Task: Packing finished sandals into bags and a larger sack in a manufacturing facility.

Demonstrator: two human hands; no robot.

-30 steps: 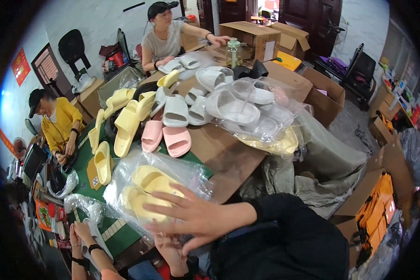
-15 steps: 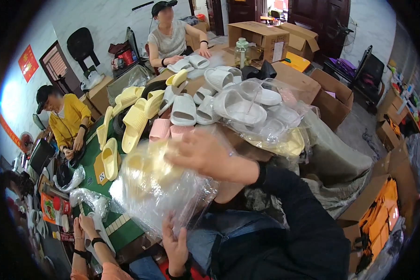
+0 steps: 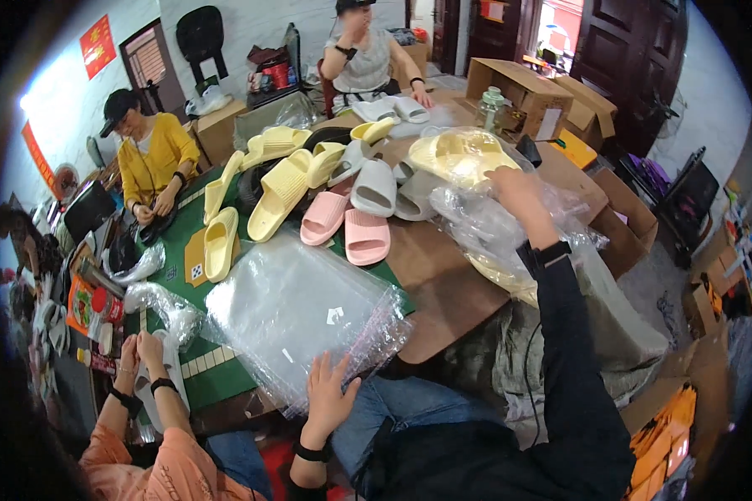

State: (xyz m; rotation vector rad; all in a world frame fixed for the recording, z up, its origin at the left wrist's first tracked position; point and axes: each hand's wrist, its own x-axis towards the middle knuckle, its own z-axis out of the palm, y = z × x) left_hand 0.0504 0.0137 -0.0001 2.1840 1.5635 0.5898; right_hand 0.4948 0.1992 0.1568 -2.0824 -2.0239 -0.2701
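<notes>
The right hand [image 3: 516, 190], fingers curled, grips bagged yellow slippers [image 3: 459, 157] at one o'clock from the left hand [image 3: 329, 399], which is open, fingers spread, empty, at the edge of clear plastic bags [image 3: 297, 292] toward twelve o'clock.

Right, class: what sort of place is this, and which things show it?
Probably a small packing workshop: slippers heaped on a table, clear plastic bags laid flat beside them, and open cartons nearby.
</notes>
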